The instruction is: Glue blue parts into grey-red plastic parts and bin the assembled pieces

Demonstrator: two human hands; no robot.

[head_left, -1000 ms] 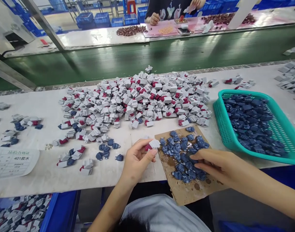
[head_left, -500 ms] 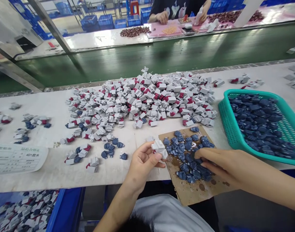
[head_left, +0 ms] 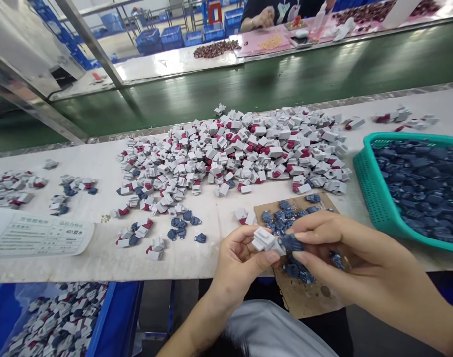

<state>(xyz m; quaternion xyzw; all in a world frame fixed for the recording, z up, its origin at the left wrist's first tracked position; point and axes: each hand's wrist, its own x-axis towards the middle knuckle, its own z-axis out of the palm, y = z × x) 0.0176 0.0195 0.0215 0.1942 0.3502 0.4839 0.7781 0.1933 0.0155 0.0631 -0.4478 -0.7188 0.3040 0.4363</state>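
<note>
My left hand [head_left: 241, 263] is shut on a grey-white plastic part [head_left: 264, 241] with stepped edges. My right hand [head_left: 345, 255] pinches a dark blue ribbed part [head_left: 290, 243] and holds it against the end of the white one, above a brown cardboard sheet [head_left: 308, 302]. Several loose blue parts [head_left: 282, 218] lie on the cardboard, partly hidden under my hands. A large heap of white parts with red pieces [head_left: 230, 153] spreads across the white table [head_left: 100, 263] beyond them.
A teal mesh basket [head_left: 375, 193] full of blue parts stands to the right. A printed paper sheet [head_left: 36, 235] lies at the left. A blue bin [head_left: 115, 317] of assembled parts sits below the table edge. Beyond a green conveyor belt [head_left: 249, 84], a co-worker [head_left: 265, 17] works at another table.
My right hand has risen from the cardboard with a blue part and brought it to the white part. My left hand has moved right, and the view has shifted slightly.
</note>
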